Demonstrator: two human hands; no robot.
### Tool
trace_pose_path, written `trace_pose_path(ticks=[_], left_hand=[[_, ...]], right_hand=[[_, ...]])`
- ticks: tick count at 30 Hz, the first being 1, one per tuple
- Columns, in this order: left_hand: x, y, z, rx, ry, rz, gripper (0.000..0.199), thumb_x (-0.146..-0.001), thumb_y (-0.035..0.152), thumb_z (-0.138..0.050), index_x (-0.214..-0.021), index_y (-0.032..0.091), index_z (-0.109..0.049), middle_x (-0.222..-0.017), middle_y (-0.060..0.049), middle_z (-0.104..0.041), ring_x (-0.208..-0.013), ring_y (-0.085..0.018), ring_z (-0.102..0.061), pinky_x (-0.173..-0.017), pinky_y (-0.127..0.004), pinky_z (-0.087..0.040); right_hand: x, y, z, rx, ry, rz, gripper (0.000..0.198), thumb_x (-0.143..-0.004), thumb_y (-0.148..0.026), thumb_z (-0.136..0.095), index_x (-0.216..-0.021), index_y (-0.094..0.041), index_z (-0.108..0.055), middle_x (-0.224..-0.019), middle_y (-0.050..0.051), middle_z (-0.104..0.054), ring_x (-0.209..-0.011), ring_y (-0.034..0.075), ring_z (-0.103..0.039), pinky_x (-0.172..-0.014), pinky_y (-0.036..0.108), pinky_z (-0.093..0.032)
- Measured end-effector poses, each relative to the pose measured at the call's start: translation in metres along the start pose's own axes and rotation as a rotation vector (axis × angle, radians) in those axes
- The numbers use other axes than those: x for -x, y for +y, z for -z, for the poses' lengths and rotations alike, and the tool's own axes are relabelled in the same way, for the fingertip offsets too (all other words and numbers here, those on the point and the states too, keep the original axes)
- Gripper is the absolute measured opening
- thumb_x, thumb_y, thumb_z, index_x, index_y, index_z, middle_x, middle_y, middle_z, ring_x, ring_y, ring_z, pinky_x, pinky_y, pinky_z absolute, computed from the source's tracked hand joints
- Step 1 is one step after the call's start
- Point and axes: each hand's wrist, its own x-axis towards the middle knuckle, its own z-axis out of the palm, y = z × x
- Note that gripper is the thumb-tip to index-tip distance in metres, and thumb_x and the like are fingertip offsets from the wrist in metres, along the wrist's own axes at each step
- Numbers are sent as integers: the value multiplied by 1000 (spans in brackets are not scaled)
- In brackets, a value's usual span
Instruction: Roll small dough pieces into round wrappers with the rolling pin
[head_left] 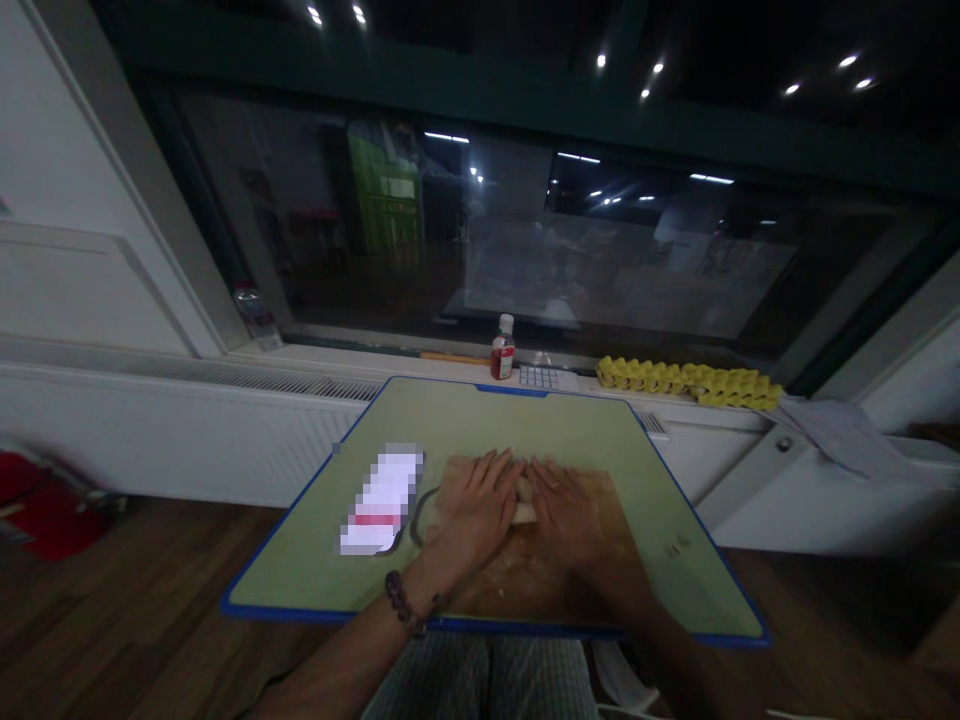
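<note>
A pale, doughy-looking roll lies on a brown wooden board and shows in the space between my two hands. My left hand rests on its left part with the fingers stretched out flat. On the other side my right hand lies palm down, its fingers also extended and pointing away from me. The hands cover the ends of the roll, and my left wrist wears a beaded bracelet.
The board lies on a small green table with a blue edge. A blurred-out phone-like object is left of the board. On the windowsill stand a bottle of red liquid, yellow egg trays and a clear bottle.
</note>
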Motion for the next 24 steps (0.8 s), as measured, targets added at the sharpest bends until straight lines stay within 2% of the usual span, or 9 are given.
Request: trace_pose_path(ticks=[4,9,11,13,15,18,21,24], left_hand=[[7,-2,-3,44,13,-89,46,-99,27,-32,-144,19,-37,-150,-8,-39,-139,-24,-31,-115,-45,-25],[26,-2,11,202,-74,-188,55,-98,40,-37,-149,22,-26,-152,-7,-34,-141,-23,-26,-117,-45,-24],[35,-2,22,285,-123,-199,60,-97,43,-40,-151,25,-20,-153,-7,-32,-141,-22,-26,-115,-43,-28],[40,-6,34,346,-143,-183,62,-97,45,-40,-151,27,-18,-155,-7,-29,-141,-23,-26,-114,-43,-29],[38,-14,45,379,-148,-160,60,-97,46,-40,-150,28,-21,-154,-6,-30,-141,-24,-26,-114,-43,-28],[21,-30,50,365,-165,-134,46,-96,39,-43,-142,32,-40,-147,-3,-40,-136,-24,-32,-113,-45,-27],[-3,-46,40,371,-262,-222,38,-93,30,-48,-131,32,-53,-141,-2,-49,-130,-24,-41,-109,-43,-30],[-23,-54,24,387,-394,-332,47,-87,37,-61,-132,34,-52,-147,-1,-42,-130,-27,-41,-108,-44,-30]], right_hand=[[7,1,-2,-18,20,16,49,-98,-24,-26,-142,-17,-44,-150,5,-37,-141,19,-27,-118,43,-19],[30,-1,9,-44,13,33,53,-96,-40,-37,-146,-22,-37,-158,5,-20,-141,23,-26,-111,44,-31],[40,-2,12,-52,36,41,58,-95,-45,-41,-147,-22,-34,-158,8,-20,-140,26,-27,-110,47,-32],[48,-1,12,-75,59,41,60,-94,-48,-44,-147,-22,-34,-154,9,-29,-137,28,-31,-109,48,-32],[53,1,11,-113,68,38,58,-93,-48,-47,-144,-23,-37,-147,10,-40,-132,27,-39,-107,47,-34],[56,6,8,-170,46,41,48,-93,-41,-50,-137,-25,-46,-135,8,-51,-124,25,-46,-105,44,-38],[58,14,4,-210,-10,74,37,-94,-35,-48,-130,-28,-53,-128,6,-55,-123,25,-47,-106,45,-36],[60,21,1,-244,-37,74,34,-94,-33,-49,-127,-28,-55,-127,5,-57,-123,25,-47,-108,46,-34]])
